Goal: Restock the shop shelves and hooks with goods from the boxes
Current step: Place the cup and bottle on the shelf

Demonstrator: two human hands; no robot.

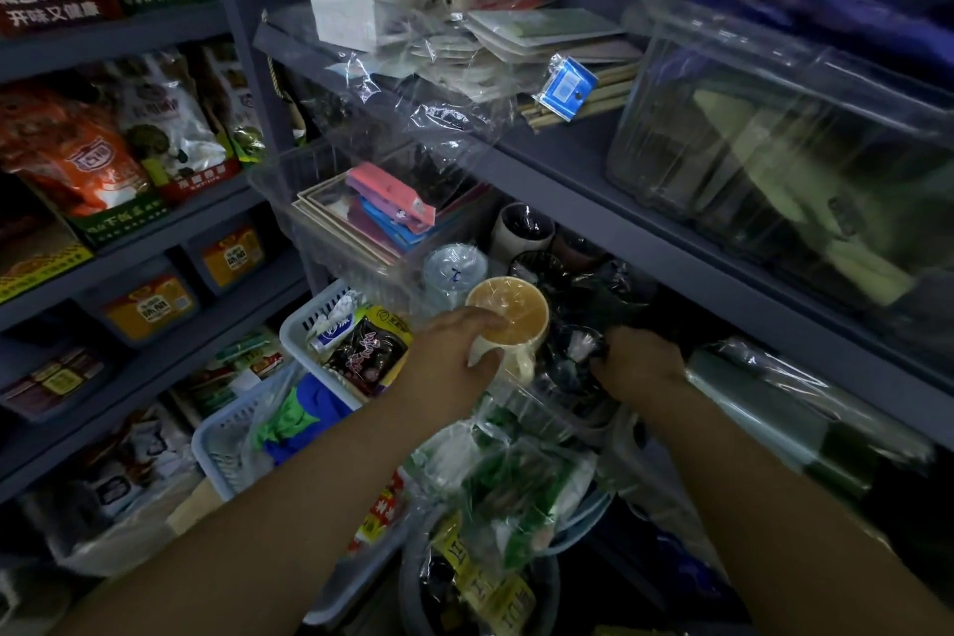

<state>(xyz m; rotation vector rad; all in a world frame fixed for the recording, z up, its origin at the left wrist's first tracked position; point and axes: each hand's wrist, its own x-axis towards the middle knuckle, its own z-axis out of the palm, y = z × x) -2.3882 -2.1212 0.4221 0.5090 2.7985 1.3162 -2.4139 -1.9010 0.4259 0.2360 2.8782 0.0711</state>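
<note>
Both arms reach into the lower shelf bay. Left hand (454,351) is on the cream mug (508,325), thumb over the rim, fingers (485,357) wrapped round the body: a closed grip on it. The mug sits upright among the cups on that shelf, just in front of a clear plastic cup (454,269), orange-toned inside, handle (524,364) toward the camera. Right hand (640,359) is deep in the dark corner, clenched on something black wrapped in cellophane (573,343), prob. another cup, hard to say in this light.

On handling: the mug looks ceramic, so stiff, fairly heavy for its size, and breakable if knocked against its neighbours. The glaze may be slick, and if film covers it, more so. Best hold is round the body as now, or thru the handle; rim-only pinch looks risky.

To the left, a white slotted basket (304,320) of packets, w/ a toothpaste box (335,325) on top. Above, a clear bin (774,119) on the grey shelf (568,155).
</note>
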